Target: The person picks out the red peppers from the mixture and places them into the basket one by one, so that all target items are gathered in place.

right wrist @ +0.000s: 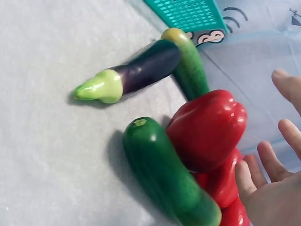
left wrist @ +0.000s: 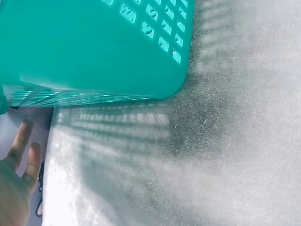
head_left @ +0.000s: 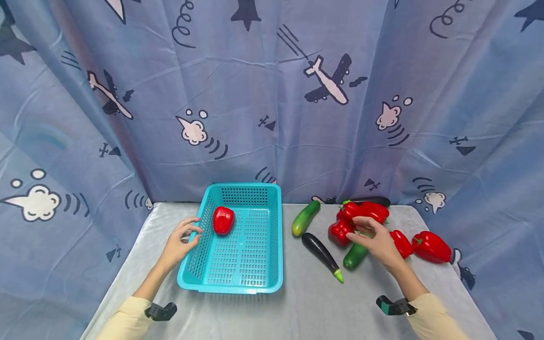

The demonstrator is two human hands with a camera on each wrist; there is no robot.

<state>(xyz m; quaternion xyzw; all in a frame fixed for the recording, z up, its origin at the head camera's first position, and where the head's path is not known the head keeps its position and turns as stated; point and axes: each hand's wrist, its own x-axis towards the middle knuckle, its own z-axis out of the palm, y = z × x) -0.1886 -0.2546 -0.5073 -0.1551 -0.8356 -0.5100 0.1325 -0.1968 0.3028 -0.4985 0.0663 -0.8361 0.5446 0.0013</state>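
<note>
Beside the left wall of a turquoise plastic basket [head_left: 229, 288] is my left hand [head_left: 176, 245], its fingers loosely bent around nothing, near the rim. One red bell pepper [head_left: 223, 220] lies inside the basket, toward the back left. My right hand [head_left: 378, 242] hovers over a cluster of vegetables, fingers spread and holding nothing. Close to its fingertips sits a red bell pepper [right wrist: 207, 132]; a dark green cucumber [right wrist: 164, 169] lies against it, partly covered by the hand in the head view. Left of them rests a dark eggplant [head_left: 320, 252] with a green stem end.
A yellow-tipped green cucumber [head_left: 306, 218] lies just right of the basket. Behind the cluster are more red peppers [head_left: 374, 212] and another eggplant [head_left: 376, 201]. Farther right lies a large red pepper [head_left: 432, 247]. A patterned blue curtain [head_left: 255, 94] hangs behind the grey-covered table [head_left: 297, 307].
</note>
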